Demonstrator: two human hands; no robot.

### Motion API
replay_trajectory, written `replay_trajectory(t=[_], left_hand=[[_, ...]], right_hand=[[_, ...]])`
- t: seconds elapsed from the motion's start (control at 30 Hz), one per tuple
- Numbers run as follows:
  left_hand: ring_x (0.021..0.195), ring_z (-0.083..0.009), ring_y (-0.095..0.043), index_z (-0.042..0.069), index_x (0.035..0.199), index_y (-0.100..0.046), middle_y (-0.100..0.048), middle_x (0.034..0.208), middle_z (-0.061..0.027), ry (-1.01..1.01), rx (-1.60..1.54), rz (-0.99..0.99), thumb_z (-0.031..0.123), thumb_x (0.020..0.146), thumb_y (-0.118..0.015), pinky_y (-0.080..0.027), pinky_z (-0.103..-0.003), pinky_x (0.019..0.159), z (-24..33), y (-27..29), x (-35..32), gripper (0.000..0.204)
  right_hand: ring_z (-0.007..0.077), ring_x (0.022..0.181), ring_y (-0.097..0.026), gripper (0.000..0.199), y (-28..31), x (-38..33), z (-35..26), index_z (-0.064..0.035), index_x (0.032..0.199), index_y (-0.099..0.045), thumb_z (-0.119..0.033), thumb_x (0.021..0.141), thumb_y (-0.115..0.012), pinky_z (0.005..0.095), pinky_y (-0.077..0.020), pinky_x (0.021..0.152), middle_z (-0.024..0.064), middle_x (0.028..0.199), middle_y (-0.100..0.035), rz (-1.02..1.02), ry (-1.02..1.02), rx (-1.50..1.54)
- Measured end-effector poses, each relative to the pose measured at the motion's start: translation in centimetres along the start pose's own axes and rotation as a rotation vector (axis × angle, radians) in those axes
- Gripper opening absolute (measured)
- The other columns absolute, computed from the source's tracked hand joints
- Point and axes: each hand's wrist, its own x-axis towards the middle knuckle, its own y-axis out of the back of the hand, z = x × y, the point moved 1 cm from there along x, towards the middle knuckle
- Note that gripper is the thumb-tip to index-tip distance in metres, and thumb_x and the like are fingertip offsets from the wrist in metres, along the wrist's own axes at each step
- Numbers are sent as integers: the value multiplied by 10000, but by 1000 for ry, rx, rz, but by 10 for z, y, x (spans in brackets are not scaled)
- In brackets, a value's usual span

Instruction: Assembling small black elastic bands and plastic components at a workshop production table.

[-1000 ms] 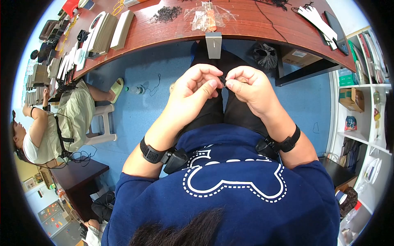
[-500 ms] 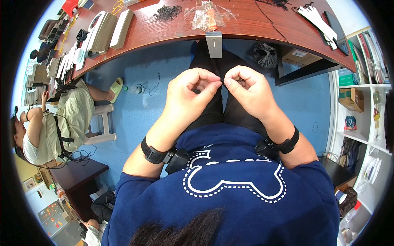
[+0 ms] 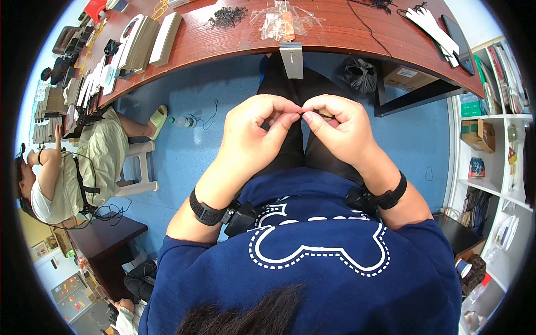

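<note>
My left hand (image 3: pixel 251 129) and my right hand (image 3: pixel 345 127) meet above my lap, thumb and forefinger pinched on each. Their fingertips touch or nearly touch. Whatever lies between them is too small and too covered to make out. Beyond the hands, a grey block (image 3: pixel 292 61) with a thin pin on its face sits at the front edge of the red-brown table (image 3: pixel 335 25). Behind it lie crumpled clear plastic (image 3: pixel 271 25) and an orange piece (image 3: pixel 287 27). A heap of small black bits (image 3: pixel 228 18) is to the left of these.
Stacks of flat pale strips (image 3: pixel 139 44) fill the table's left side; white strips (image 3: pixel 432 33) lie at its right. A black bag (image 3: pixel 360 75) and a bottle (image 3: pixel 187 121) are on the floor. Shelves (image 3: pixel 491 178) stand right; another person (image 3: pixel 84 151) sits left.
My fingertips have shifted slightly, and the small dark thing seen between them before is now hidden. My left hand has moved a little to the left. The table looks the same.
</note>
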Motion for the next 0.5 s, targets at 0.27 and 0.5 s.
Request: replay_trajectory(t=[0.27,0.5], left_hand=[[704,-112,-559,23,917,-634,-591,830,-57,-61,-95,-14,-16,778,-636,-456,-226,640,-11,5,6,144],[711,-174,-569,39,896,-609,-581,858,-81,-278,65,24,-7,663,-701,-474,-258,631,2,0,3,255]], right_hand=[[19,644,-445,83,0,2,16,-22,836,-595,-96,865,-571,187,-378,571,-42,723,-532,-110,-72,224],[32,726,-483,89,-1,5,18,-20,842,-587,-92,880,-554,191,-402,645,-34,777,-554,-110,-94,356]])
